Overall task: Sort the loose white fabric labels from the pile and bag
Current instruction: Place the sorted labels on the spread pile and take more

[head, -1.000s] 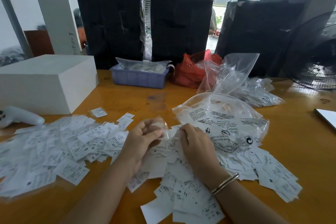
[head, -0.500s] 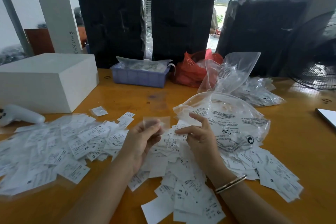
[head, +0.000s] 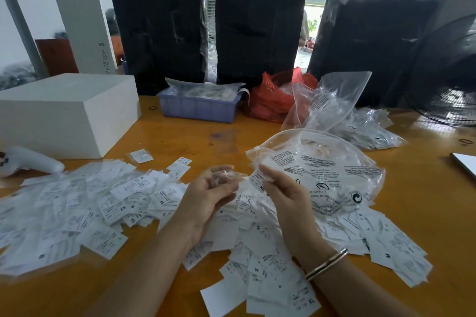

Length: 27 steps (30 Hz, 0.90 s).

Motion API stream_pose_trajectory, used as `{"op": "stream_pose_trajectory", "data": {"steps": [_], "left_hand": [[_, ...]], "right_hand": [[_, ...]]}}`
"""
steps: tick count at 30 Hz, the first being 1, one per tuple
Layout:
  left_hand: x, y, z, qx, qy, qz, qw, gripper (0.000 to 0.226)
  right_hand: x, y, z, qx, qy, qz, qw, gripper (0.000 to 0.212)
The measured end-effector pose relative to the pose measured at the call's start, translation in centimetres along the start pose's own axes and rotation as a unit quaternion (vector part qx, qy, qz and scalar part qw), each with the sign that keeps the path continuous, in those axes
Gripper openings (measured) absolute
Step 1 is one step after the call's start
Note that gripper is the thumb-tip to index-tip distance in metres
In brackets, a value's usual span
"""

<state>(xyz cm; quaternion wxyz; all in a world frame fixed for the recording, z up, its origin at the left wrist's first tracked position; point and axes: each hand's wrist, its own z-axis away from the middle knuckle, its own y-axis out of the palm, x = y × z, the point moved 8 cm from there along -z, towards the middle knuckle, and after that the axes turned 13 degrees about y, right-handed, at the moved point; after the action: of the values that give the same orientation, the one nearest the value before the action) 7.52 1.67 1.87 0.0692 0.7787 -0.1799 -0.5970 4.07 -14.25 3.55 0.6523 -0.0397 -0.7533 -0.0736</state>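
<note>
White XL label (head: 258, 179) being pinched by right hand (head: 286, 197) | left hand (head: 206, 197) gripping clear sleeve (head: 226, 175) | next: inserting label, mid-tabletop (head: 206, 136)

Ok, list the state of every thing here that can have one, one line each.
left hand: raised, fingers curled round a small clear sleeve
right hand: raised, pinches an XL label
large clear bag: mouth open, lying on the table
label pile: loose, spread flat
blue tray: filled
red bag: open, crumpled
white box: closed
</note>
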Motion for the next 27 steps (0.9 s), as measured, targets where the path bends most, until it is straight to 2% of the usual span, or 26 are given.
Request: {"op": "stream_pose_trajectory", "data": {"steps": [4,5,7,9,10,18,27], "left_hand": [[-0.1,0.4,0.1,0.016,0.006,0.008,1.0,0.027],[-0.1,0.4,0.1,0.017,0.007,0.007,1.0,0.026],[-0.1,0.4,0.1,0.018,0.008,0.004,1.0,0.025],[-0.1,0.4,0.1,0.017,0.006,0.002,1.0,0.026],[-0.1,0.4,0.1,0.017,0.007,0.001,1.0,0.026],[-0.3,0.5,0.1,0.026,0.019,0.002,0.999,0.025],[-0.3,0.3,0.2,0.018,0.025,-0.065,0.997,0.023]], "right_hand": [[-0.8,-0.2,-0.3,-0.008,0.035,-0.144,0.989,0.067],[-1.0,-0.3,-0.4,-0.013,0.049,-0.168,0.985,0.063],[-1.2,-0.4,-0.4,-0.012,0.073,-0.19,0.979,0.041],[-1.2,-0.2,-0.2,-0.004,0.089,-0.187,0.978,0.014],[-1.3,-0.1,-0.1,-0.003,0.095,-0.183,0.978,0.008],[-2.2,-0.7,-0.4,-0.024,0.141,-0.221,0.965,0.011],[-1.9,0.7,-0.1,0.011,0.139,-0.099,0.985,0.011]]}}
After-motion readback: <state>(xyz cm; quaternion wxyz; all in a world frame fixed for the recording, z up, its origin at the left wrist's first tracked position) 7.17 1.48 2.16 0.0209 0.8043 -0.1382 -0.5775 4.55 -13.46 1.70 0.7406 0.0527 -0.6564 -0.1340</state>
